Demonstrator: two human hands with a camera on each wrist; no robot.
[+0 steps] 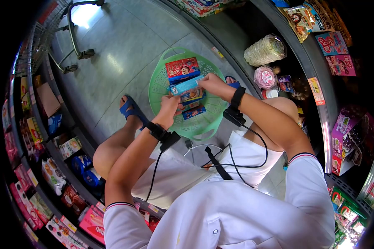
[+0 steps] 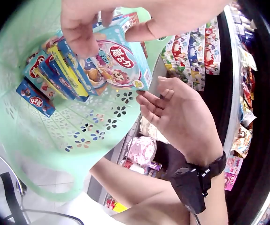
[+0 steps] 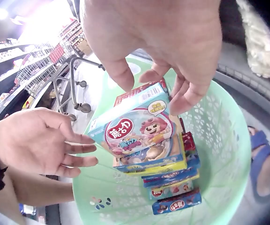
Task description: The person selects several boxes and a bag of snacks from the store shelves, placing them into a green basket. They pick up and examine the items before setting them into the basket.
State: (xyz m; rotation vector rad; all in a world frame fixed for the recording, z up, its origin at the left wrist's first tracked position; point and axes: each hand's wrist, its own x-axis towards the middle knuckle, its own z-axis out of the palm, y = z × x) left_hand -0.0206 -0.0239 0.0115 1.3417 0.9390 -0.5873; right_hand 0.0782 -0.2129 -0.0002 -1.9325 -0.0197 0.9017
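A light blue snack box (image 1: pixel 186 85) with a pink-haired cartoon figure leans on other boxes in a green basket (image 1: pixel 155 89). My right hand (image 1: pixel 214 86) holds its right end; in the right wrist view the thumb and bent fingers of the right hand (image 3: pixel 156 42) meet the upper corner. My left hand (image 1: pixel 168 108) is at the other end, its fingers rather straight beside the box's edge in the right wrist view. Below lie several more boxes, among them a small dark blue one (image 1: pixel 194 112). A red and blue box (image 1: pixel 182 69) lies beyond.
The basket stands on grey tiles between my sandalled feet (image 1: pixel 131 108). Shelves of packaged snacks (image 1: pixel 70 145) line the left, and another shelf edge (image 1: pixel 316 89) runs along the right. A wheeled shopping cart (image 1: pixel 72 41) is at the upper left.
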